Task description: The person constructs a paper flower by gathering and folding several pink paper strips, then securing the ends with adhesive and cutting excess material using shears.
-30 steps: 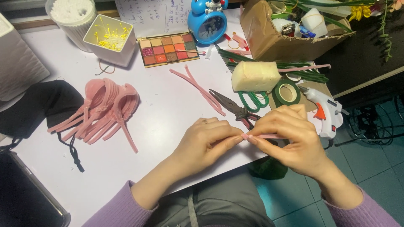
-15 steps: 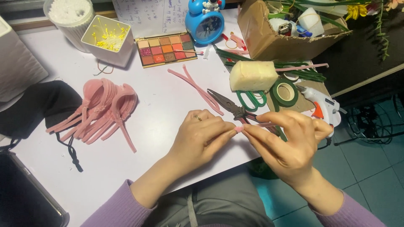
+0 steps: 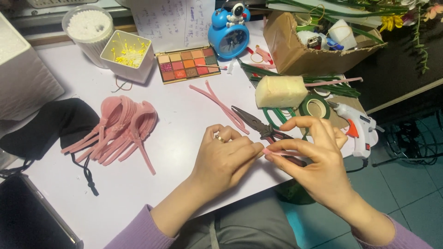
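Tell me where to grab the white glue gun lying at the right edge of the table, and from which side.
Take the glue gun by its handle, the thick part that points down toward the table edge and the person. It lies flat on its side with the nozzle aimed left at the roll of green tape, so coming from the right or front, away from the tip, seems safest. The right hand is nearest.

Blue alarm clock (image 3: 229, 37), eyeshadow palette (image 3: 186, 63), glue gun (image 3: 356, 127)

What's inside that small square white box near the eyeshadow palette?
The square white box holds thin yellow-tipped stamens, lying loose in a tangle. Its walls hide whatever lies beneath them.
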